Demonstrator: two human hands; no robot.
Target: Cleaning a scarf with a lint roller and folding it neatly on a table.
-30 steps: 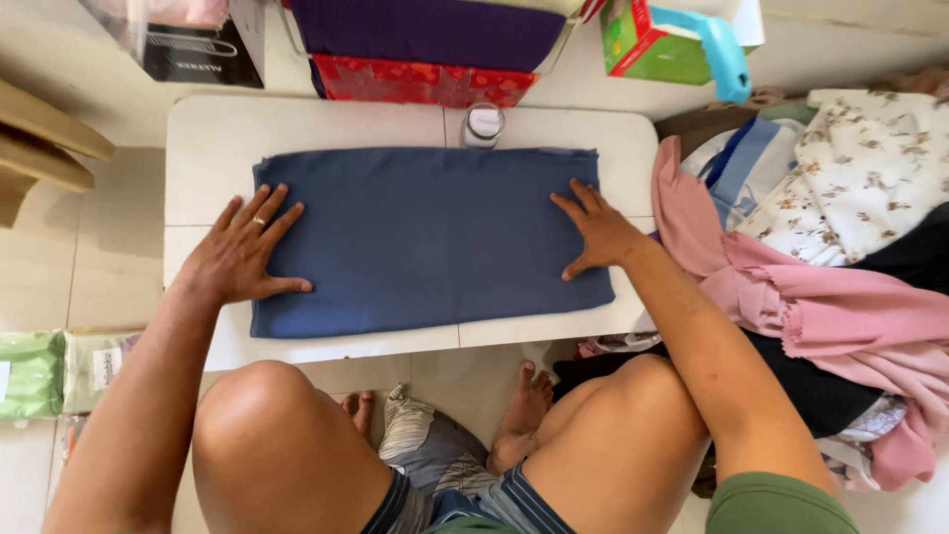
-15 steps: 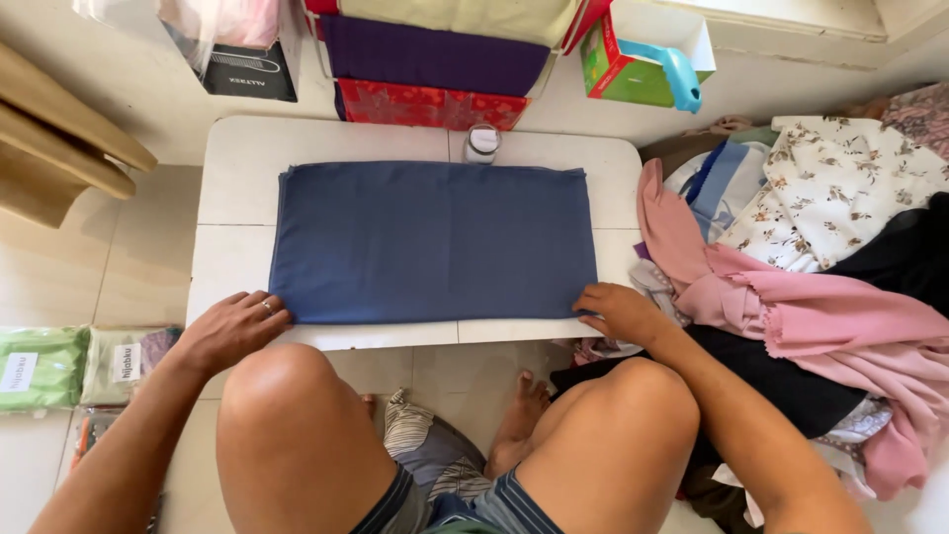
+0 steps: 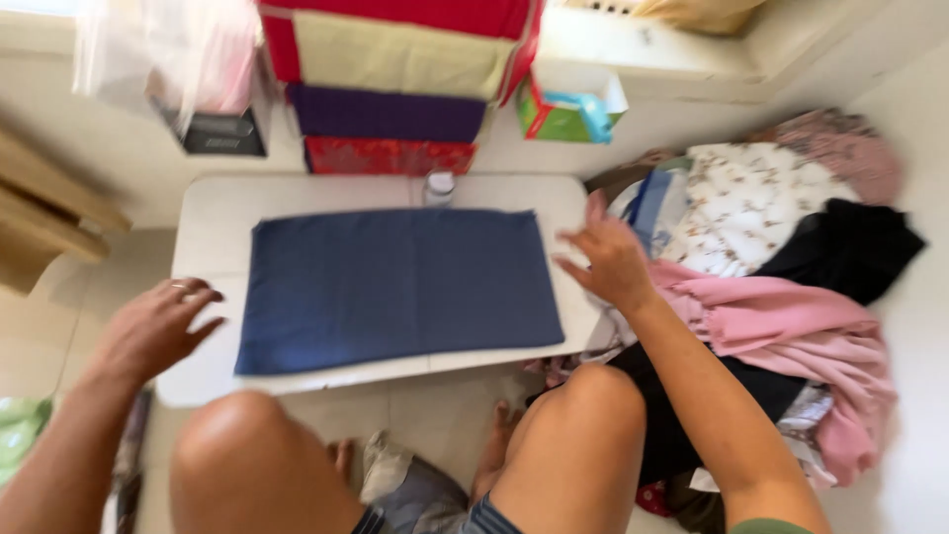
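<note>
The left hand (image 3: 153, 326) hovers open, fingers loosely spread, at the near left corner of the low white table (image 3: 213, 203), just beside the left edge of the blue cloth (image 3: 395, 287) and holding nothing. A ring shows on one finger. The right hand (image 3: 608, 262) is likewise open and empty, fingers splayed, raised over the table's right end just beside the cloth's right edge; whether it touches the cloth cannot be told through the blur.

The blue cloth lies flat as a folded rectangle across the middle of the table, covering most of the top. A small jar with a pale lid (image 3: 438, 186) stands at the far edge, just beyond the cloth.

The table sits on a pale tiled floor (image 3: 40, 326). Beyond it, against the wall, folded fabrics (image 3: 390, 109) in red, cream and purple are stacked, with a green and red box (image 3: 554, 117) to their right and a dark box (image 3: 213, 133) to their left. A heap of clothes (image 3: 781, 267), pink, black and floral, fills the right side.

The whole frame is motion-blurred. The person's bare knees (image 3: 247, 445) cover the near floor, and a wooden piece (image 3: 40, 232) at far left is cut off by the frame.
</note>
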